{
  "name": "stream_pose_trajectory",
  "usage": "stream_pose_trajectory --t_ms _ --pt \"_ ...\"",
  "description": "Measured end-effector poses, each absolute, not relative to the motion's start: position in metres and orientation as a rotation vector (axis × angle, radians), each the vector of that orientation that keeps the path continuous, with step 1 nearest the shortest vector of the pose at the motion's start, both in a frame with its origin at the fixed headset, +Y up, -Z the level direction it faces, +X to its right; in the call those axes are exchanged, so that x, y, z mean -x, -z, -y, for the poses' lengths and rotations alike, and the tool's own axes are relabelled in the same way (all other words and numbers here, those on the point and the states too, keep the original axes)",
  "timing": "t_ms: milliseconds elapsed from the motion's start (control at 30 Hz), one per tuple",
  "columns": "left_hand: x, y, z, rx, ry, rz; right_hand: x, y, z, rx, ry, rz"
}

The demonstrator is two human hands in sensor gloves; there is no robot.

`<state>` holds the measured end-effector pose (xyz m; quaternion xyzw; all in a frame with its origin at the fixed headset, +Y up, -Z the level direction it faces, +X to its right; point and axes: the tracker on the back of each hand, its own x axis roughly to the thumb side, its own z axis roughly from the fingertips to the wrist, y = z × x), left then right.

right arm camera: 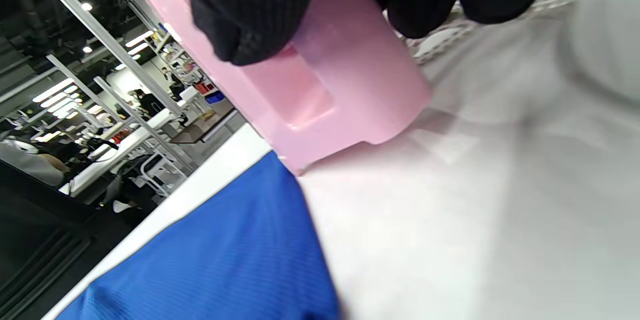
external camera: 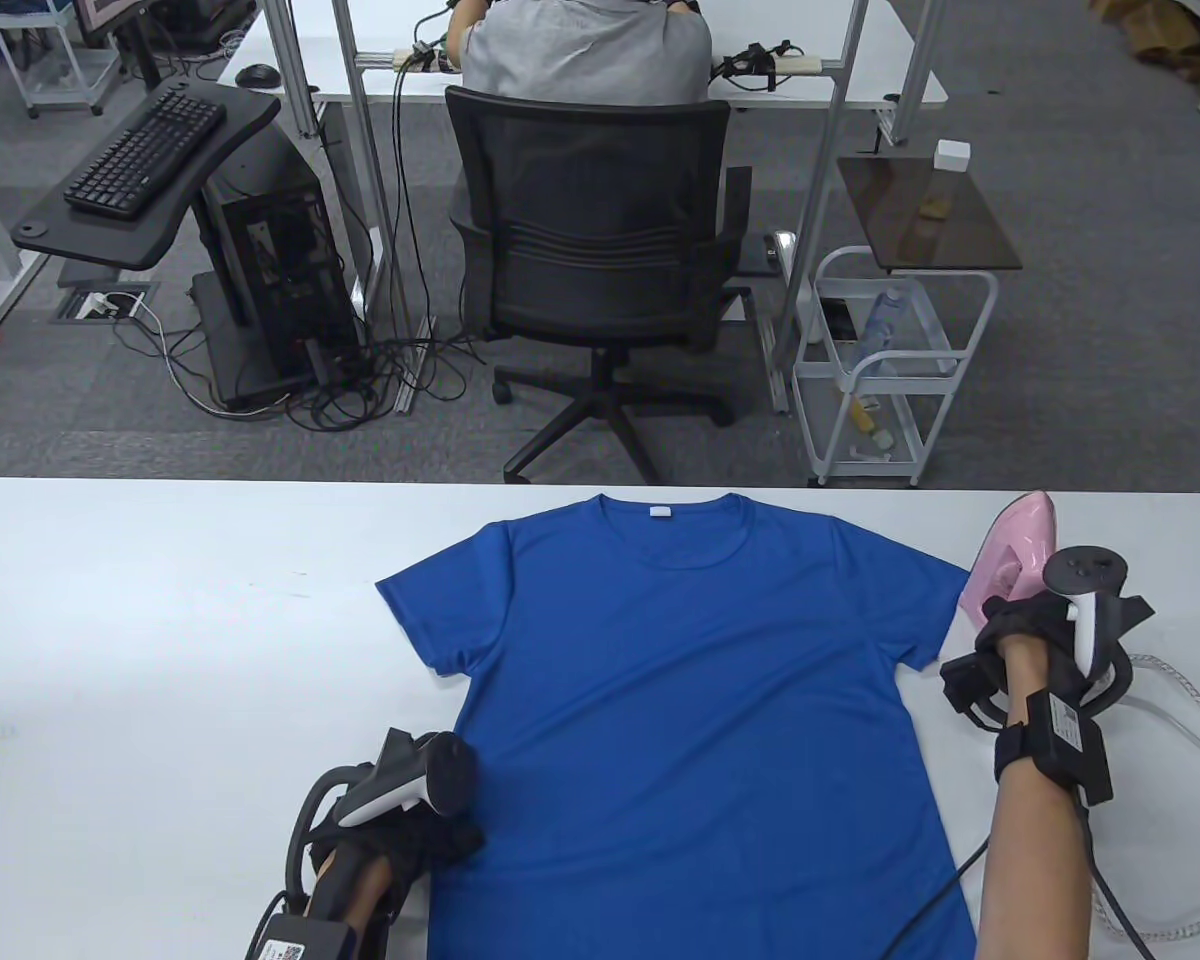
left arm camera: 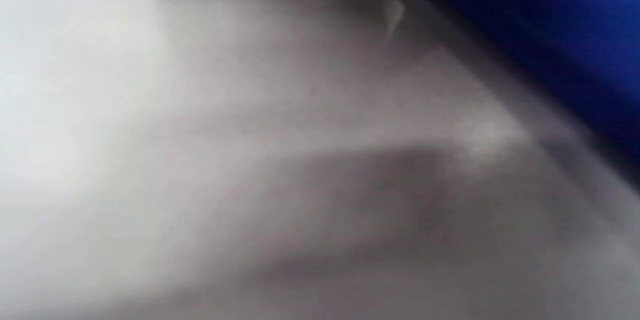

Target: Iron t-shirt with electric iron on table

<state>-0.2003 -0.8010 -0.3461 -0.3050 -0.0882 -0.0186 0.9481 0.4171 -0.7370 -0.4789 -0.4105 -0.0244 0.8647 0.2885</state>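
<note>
A blue t-shirt (external camera: 690,700) lies flat, front up, in the middle of the white table (external camera: 160,620). A pink electric iron (external camera: 1015,545) stands on its heel just right of the shirt's right sleeve. My right hand (external camera: 1025,625) grips the iron; in the right wrist view its black-gloved fingers (right arm camera: 250,15) wrap the pink body (right arm camera: 320,90), whose base rests on the table beside the shirt (right arm camera: 225,260). My left hand (external camera: 415,815) rests at the shirt's lower left edge. The left wrist view is blurred and shows only table and a blue corner of the shirt (left arm camera: 575,35).
The iron's white cord (external camera: 1195,710) trails over the table's right side. Beyond the far table edge stand a black office chair (external camera: 595,260), a white wire cart (external camera: 885,370) and a computer stand with a keyboard (external camera: 145,155).
</note>
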Motion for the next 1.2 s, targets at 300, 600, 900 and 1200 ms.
stream_pose_trajectory --t_ms 300,600,900,1200 --pt "0.200 0.346 0.801 0.620 0.029 0.179 -0.409 0.449 0.733 1.116 -2.337 0.018" --pt "0.201 0.345 0.802 0.618 0.023 0.175 -0.386 0.434 0.702 1.103 -2.578 -0.062" --pt "0.202 0.344 0.802 0.609 0.019 0.181 -0.365 0.399 0.690 0.958 -2.927 -0.360" --pt "0.202 0.344 0.802 0.614 0.027 0.180 -0.372 0.373 0.723 0.930 -2.973 -0.558"
